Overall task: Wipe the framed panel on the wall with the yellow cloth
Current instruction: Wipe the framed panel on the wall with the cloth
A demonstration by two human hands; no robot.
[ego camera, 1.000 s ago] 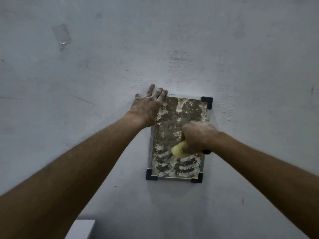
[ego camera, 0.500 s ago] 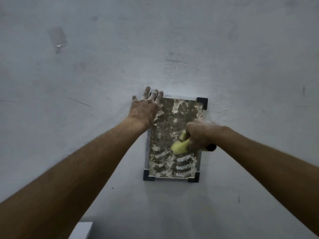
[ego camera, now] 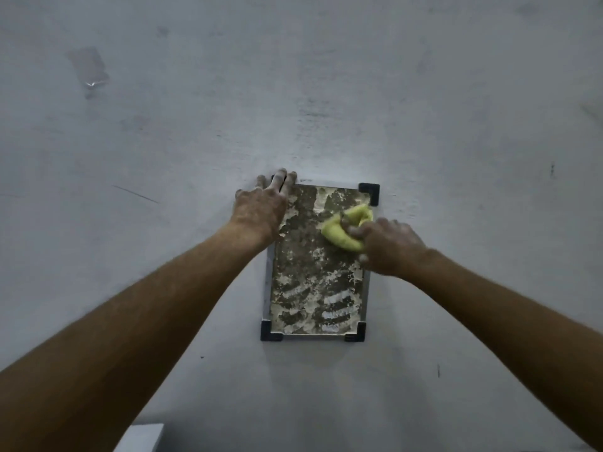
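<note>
yellow cloth point(ego camera: 342, 234) in right hand point(ego camera: 390, 247), panel's point(ego camera: 313, 282) upper right

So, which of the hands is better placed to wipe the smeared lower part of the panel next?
Right. The right hand grips the yellow cloth on the panel; the left hand rests flat on the top-left corner.

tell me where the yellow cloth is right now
In the head view the yellow cloth is bunched in the right hand, pressed on the upper right of the framed panel, just below its black top-right corner piece.
</note>
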